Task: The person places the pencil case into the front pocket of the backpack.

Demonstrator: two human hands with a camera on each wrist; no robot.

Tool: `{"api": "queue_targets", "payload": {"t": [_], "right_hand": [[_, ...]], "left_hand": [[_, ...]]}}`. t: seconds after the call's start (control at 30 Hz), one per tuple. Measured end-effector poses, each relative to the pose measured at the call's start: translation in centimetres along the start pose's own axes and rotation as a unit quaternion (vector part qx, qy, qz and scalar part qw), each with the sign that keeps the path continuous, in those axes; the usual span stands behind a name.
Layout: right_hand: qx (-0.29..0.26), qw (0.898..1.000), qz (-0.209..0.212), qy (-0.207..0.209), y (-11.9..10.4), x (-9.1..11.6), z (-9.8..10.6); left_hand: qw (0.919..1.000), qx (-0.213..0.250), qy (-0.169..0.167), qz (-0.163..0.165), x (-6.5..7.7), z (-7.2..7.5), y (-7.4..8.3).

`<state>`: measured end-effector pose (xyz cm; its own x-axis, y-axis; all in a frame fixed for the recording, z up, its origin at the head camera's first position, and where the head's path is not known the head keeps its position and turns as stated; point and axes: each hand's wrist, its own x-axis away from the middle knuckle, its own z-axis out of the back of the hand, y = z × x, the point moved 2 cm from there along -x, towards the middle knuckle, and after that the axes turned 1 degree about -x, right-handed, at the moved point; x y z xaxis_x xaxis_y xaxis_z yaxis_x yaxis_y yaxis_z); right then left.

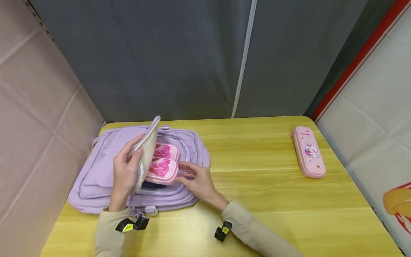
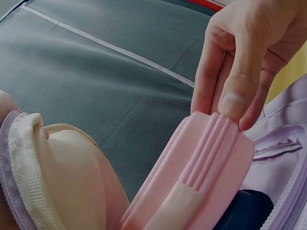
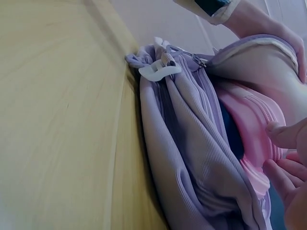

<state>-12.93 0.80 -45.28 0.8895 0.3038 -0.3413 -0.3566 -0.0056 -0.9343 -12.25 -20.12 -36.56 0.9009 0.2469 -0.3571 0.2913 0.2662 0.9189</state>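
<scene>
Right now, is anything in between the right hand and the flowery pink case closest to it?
Nothing visible: the right hand pinches the end of the flowery pink case. The left hand holds the cream-lined flap up beside it.

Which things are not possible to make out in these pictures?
Head: left end of the flowered pink case, behind the raised flap.
Head: most of the dark thing, hidden by that case.
Left wrist: most of the left hand, beyond the left edge.
Head: tiny mark low on the rabbit case, too small.
</scene>
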Motion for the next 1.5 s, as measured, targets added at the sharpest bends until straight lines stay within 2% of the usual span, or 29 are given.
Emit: {"api": "queue_targets", "payload": {"t": [0.4,0.67,0.77,0.97,1.3,1.5], "right_hand": [[-0.012,1.000,-0.005,0.008,0.1,-0.9,-1.6],[0.017,1.000,-0.003,-0.012,-0.1,-1.0,-0.8],[0.034,0.999,0.014,-0.021,-0.4,-1.0,0.1],[0.061,0.997,0.038,-0.012,-0.6,-1.0,2.2],[0.127,0.991,0.034,0.038,-0.4,-0.5,7.3],[0.166,0.983,0.008,0.076,-0.5,0.1,11.1]], "left_hand": [[1.0000,0.002,-0.003,0.002,-0.2,0.2,0.0],[0.9999,0.001,-0.005,0.014,-0.5,0.1,-0.3],[0.9998,0.002,-0.009,0.019,-0.5,0.1,-0.4],[0.9995,-0.011,-0.023,0.017,-0.6,0.5,-0.6],[0.9990,-0.020,-0.038,0.007,-0.8,1.0,-0.7],[0.9990,-0.014,-0.041,0.010,-0.7,1.1,-0.9]]}}
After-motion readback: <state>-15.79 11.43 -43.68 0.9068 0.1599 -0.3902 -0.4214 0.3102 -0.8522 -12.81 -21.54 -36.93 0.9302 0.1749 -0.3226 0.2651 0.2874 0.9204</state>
